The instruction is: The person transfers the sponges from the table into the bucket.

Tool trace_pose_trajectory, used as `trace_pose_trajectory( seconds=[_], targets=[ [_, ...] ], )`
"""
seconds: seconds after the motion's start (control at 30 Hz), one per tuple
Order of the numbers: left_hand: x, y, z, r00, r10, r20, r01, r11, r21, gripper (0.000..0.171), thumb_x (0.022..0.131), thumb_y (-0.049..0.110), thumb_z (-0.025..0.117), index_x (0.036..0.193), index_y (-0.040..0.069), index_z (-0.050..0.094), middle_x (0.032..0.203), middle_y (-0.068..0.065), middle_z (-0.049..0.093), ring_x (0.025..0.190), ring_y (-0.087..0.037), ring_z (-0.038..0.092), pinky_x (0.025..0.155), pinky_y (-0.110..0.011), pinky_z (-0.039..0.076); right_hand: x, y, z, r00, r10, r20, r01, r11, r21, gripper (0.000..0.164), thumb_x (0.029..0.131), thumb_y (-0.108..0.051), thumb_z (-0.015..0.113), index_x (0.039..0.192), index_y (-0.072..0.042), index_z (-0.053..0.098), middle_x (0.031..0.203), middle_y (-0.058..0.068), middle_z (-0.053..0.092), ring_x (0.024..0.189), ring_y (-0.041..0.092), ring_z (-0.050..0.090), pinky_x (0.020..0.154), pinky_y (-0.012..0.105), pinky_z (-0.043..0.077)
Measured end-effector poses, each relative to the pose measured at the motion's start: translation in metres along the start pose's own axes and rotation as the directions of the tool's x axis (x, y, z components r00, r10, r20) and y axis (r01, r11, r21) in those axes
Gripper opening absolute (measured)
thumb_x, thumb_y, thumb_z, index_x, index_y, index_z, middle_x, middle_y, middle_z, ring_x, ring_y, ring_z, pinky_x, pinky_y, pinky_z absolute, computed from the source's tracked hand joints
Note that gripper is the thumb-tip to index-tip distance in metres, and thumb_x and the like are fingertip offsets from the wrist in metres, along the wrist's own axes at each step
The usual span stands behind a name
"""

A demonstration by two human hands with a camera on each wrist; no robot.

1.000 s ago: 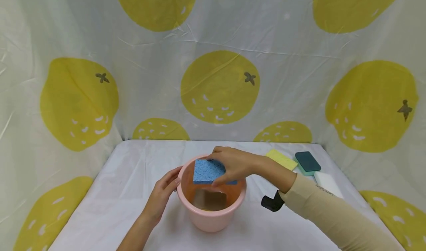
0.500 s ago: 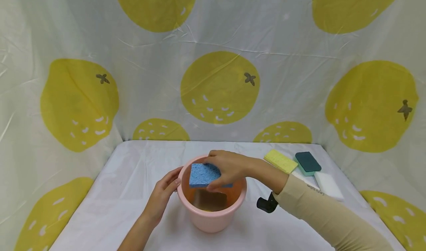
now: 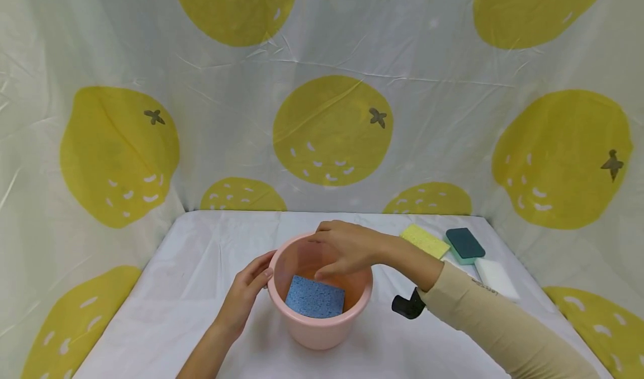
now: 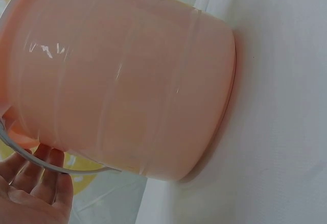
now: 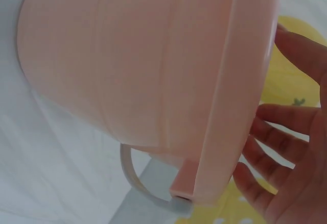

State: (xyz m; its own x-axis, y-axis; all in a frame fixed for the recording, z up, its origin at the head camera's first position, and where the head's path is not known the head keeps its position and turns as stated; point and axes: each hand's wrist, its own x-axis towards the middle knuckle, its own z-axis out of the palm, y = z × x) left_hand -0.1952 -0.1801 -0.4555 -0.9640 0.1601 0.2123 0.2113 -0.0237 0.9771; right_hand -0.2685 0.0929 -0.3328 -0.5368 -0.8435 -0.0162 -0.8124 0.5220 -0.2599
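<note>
A blue sponge (image 3: 315,297) lies inside the pink bucket (image 3: 322,335), tilted and apart from both hands. My right hand (image 3: 347,247) hovers over the bucket's mouth with nothing in its grasp, thumb and fingers spread. In the right wrist view, those loosely extended fingers (image 5: 276,140) show beyond the bucket's rim. At the left side, my left hand (image 3: 246,289) holds the bucket by its rim, thumb at the edge. The left wrist view has its fingers (image 4: 48,175) curled against the outer wall, near the grey handle (image 4: 46,164). What lies beneath the blue sponge is hidden.
To the right on the white cloth (image 3: 211,245) lie a yellow sponge (image 3: 425,241), a dark-green-topped scouring sponge (image 3: 465,245) and a white sponge-like block (image 3: 497,278). Another white item is partly covered by the right sleeve (image 3: 478,306). A lemon-print curtain (image 3: 332,55) encloses the back and sides.
My right hand has let go of the blue sponge, which has dropped into the bucket and covers the brownish block seen there earlier. The left hand and bucket have stayed put.
</note>
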Motion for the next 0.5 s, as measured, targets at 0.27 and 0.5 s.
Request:
trace_pose_trajectory(
  seconds=[0.27, 0.5],
  targets=[
    [0.0, 0.001, 0.001, 1.0, 0.0, 0.004, 0.0, 1.0, 0.004, 0.045, 0.107, 0.019, 0.055, 0.15, 0.006, 0.052, 0.145, -0.013, 0.058, 0.128, -0.023, 0.056, 0.099, -0.029, 0.045, -0.011, 0.001, -0.006, 1.0, 0.016, -0.013, -0.016, 1.0, 0.008, 0.068, 0.091, -0.053, 0.073, 0.14, -0.006, 0.063, 0.13, 0.008, 0.062, 0.117, 0.027, 0.06, 0.097, 0.043, 0.051],
    [0.0, 0.0, 0.0, 1.0, -0.001, -0.003, 0.001, 1.0, 0.004, 0.045, 0.107, 0.019, 0.056, 0.15, 0.006, 0.053, 0.144, -0.013, 0.059, 0.128, -0.023, 0.056, 0.099, -0.029, 0.045, -0.025, 0.009, -0.009, 0.998, 0.004, -0.057, -0.003, 1.0, 0.024, 0.064, 0.094, -0.05, 0.072, 0.139, -0.005, 0.064, 0.13, 0.008, 0.062, 0.119, 0.027, 0.059, 0.099, 0.044, 0.048]
  ],
)
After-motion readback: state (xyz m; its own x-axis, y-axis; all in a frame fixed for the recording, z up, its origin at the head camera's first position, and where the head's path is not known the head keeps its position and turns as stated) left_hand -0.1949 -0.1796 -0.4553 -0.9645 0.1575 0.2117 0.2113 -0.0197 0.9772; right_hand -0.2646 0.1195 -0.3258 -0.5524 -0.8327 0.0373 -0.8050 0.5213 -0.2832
